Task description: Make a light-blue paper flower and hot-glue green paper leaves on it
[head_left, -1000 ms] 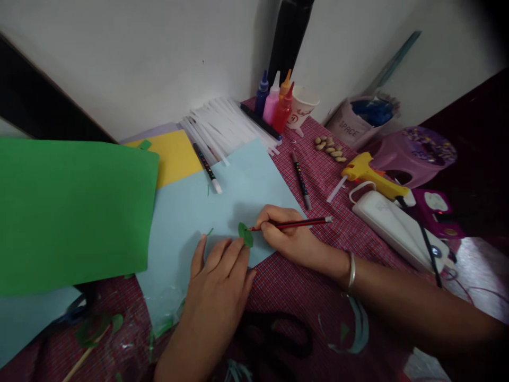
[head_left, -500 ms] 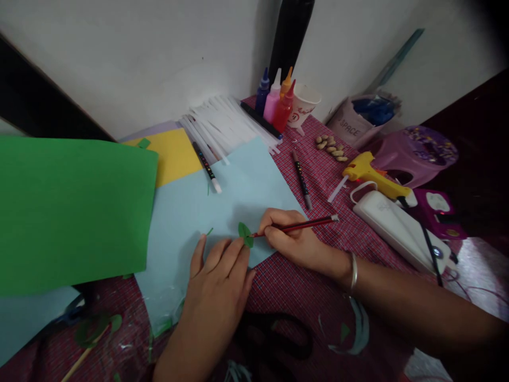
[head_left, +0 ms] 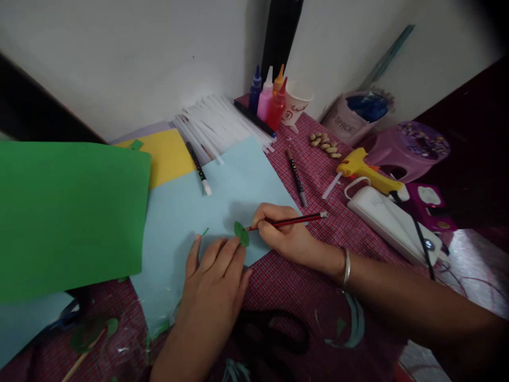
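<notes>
My left hand [head_left: 212,284] lies flat on a light blue sheet of paper [head_left: 186,212], its fingertips pressing the near edge of a small green paper leaf [head_left: 240,233]. My right hand [head_left: 284,237] pinches a red and black pencil [head_left: 290,221] whose tip touches the leaf from the right. A metal bangle [head_left: 347,268] sits on my right wrist.
A large green sheet [head_left: 67,212] lies left, a yellow sheet [head_left: 169,156] behind it. White paper strips [head_left: 220,122], two marker pens [head_left: 199,170], coloured glue bottles [head_left: 268,98], a paper cup [head_left: 296,106], a yellow glue gun [head_left: 363,172], a white case [head_left: 392,223] and black scissors [head_left: 278,331] surround the work on a red checked cloth [head_left: 318,159].
Both hands hold their places on the leaf; the pencil tip shifts slightly along it. The whole view has drifted a little left and up.
</notes>
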Demonstrator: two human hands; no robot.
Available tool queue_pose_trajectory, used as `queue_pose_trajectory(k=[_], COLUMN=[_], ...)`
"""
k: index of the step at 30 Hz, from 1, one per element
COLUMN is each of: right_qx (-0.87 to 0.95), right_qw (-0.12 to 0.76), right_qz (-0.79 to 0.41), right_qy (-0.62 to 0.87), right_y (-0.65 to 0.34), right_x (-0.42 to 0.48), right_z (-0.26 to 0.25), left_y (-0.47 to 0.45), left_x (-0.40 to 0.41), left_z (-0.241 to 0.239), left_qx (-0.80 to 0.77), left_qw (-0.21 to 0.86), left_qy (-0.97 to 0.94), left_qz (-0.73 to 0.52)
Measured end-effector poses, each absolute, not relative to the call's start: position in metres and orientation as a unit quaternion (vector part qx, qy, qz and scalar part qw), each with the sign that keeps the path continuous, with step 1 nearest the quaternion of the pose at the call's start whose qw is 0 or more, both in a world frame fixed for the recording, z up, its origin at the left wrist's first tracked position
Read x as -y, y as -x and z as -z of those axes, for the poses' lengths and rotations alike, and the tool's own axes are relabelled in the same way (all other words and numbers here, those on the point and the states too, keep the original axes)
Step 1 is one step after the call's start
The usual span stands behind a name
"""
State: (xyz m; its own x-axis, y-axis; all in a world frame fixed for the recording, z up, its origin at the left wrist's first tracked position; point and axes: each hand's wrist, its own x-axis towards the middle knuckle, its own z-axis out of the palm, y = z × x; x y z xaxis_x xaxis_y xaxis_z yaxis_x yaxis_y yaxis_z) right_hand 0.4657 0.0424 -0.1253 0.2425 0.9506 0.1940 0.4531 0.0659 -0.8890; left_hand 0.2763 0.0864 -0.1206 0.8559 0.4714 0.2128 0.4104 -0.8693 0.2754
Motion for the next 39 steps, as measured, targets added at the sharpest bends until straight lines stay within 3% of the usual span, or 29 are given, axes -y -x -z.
queue_pose_trajectory(k=[39], right_qx=[0.564], right_qw=[0.465], right_qz=[-0.275], right_qy=[0.625], right_y=[-0.4653], right_x=[-0.0339], right_z=[0.1187], left_y=[-0.2752], left_x=[-0.0859], left_z=[0.1183], left_qx=[-0.242], left_qw=[0.097], left_qy=[-0.956], left_qz=[-0.132])
